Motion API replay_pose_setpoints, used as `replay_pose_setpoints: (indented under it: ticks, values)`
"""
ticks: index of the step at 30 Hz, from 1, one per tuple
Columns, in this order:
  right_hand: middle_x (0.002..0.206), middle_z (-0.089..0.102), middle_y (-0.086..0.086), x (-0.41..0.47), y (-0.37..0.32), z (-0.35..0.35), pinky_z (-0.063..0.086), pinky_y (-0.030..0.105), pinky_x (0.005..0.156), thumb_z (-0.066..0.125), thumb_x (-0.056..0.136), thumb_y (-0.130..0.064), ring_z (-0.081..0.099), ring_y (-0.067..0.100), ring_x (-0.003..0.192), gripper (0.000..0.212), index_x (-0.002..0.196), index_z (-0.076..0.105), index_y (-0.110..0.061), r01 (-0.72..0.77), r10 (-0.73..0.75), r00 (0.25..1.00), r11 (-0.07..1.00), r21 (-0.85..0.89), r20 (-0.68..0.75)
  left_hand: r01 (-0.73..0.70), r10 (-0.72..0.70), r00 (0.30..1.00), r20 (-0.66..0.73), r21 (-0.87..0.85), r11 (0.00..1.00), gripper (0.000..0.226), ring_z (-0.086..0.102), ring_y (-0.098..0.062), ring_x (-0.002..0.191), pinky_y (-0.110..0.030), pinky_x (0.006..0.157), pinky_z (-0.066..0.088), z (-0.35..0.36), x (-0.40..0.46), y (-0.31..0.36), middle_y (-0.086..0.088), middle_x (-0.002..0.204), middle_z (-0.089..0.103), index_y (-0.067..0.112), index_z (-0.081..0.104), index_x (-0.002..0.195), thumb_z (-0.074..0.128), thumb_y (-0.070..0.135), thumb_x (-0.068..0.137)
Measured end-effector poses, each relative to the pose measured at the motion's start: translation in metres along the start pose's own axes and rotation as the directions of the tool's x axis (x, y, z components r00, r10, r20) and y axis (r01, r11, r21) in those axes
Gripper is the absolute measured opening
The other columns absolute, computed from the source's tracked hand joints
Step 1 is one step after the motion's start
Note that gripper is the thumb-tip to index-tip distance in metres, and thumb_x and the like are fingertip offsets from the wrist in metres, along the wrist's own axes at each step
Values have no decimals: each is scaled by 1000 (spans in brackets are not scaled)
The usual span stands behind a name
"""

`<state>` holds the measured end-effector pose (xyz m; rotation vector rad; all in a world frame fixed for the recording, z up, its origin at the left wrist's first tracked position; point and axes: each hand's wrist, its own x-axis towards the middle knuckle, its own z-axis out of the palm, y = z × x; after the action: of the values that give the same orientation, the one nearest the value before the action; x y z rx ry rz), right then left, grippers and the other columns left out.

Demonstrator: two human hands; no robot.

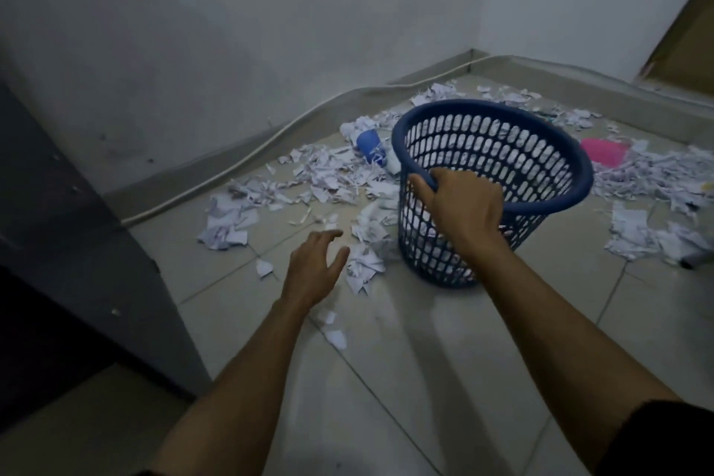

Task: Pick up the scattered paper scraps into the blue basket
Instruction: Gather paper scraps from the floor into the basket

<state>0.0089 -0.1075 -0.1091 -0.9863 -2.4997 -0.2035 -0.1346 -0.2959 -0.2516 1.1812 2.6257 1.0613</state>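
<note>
A blue perforated basket (541,151) stands tilted on the tiled floor in the middle of the view. My right hand (463,209) grips its near rim, thumb outside and fingers over the edge. My left hand (315,269) hovers open, fingers spread, just left of a small heap of white paper scraps (363,263). More paper scraps (320,174) lie scattered thickly behind and to the left of the basket, and another pile (649,236) lies at its right. Some scraps show through the basket's holes.
A blue paper cup (369,143) lies among the scraps behind the basket. A pink round object (602,153) sits to the right. A dark cabinet (69,251) stands at the left. White walls, a cable (270,139) along the skirting and a wooden door (684,35) bound the corner.
</note>
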Motion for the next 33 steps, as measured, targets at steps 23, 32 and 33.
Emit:
replay_pose_setpoints:
  ticks: [23, 32, 33]
  values:
    - [52, 43, -5, 1, 27, 16, 39, 29, 57, 33, 98, -67, 50, 20, 50, 57, 74, 59, -23, 13, -10, 992, 1000, 17, -122, -38, 35, 999, 21, 132, 990, 29, 56, -22, 67, -33, 59, 45, 80, -75, -56, -2, 79, 60, 16, 54, 87, 48, 43, 98]
    - [49, 37, -7, 8, 50, 15, 22, 27, 57, 36, 98, -66, 30, 9, 43, 53, 69, 50, -25, -18, 15, 990, 1000, -19, -138, -12, 9, 999, -45, -50, 999, 22, 54, -13, 75, -26, 62, 33, 96, 4, -22, 6, 85, 59, 19, 57, 97, 57, 41, 97]
    - [49, 37, -7, 9, 53, 16, 22, 26, 56, 36, 98, -66, 31, 9, 42, 54, 68, 50, -24, -19, 14, 989, 999, -31, -144, -7, 5, 999, -50, -50, 999, 21, 54, -13, 76, -26, 62, 33, 100, 11, -20, 6, 85, 59, 19, 57, 98, 58, 40, 96]
